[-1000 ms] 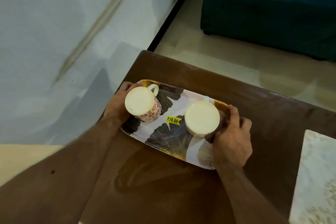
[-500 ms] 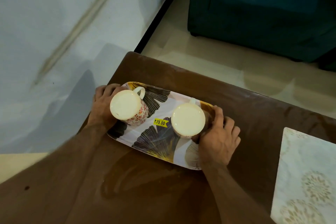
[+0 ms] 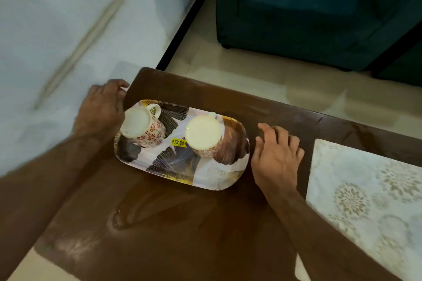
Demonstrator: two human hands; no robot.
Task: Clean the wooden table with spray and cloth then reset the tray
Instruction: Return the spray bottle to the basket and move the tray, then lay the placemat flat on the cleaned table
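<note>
An oval tray [image 3: 173, 167] with dark fan patterns and a yellow price sticker lies on the brown wooden table [image 3: 182, 223] near its far left corner. Two cream mugs stand upside down on it: the left mug [image 3: 142, 129] with red flowers, the right mug [image 3: 204, 136] beside it. My left hand [image 3: 100, 107] hovers just off the tray's left end, past the table edge, fingers apart and empty. My right hand [image 3: 277, 157] is just right of the tray, fingers spread, holding nothing. No spray bottle or cloth is in view.
A pale patterned mat [image 3: 370, 201] covers the table's right part. A wet-looking sheen [image 3: 146, 210] marks the wood in front of the tray. A white wall [image 3: 68, 29] is at the left; a dark teal sofa [image 3: 308, 11] stands beyond on the pale floor.
Both hands held the tray's ends before; now both have let go and pulled slightly away. The tray rests on the table.
</note>
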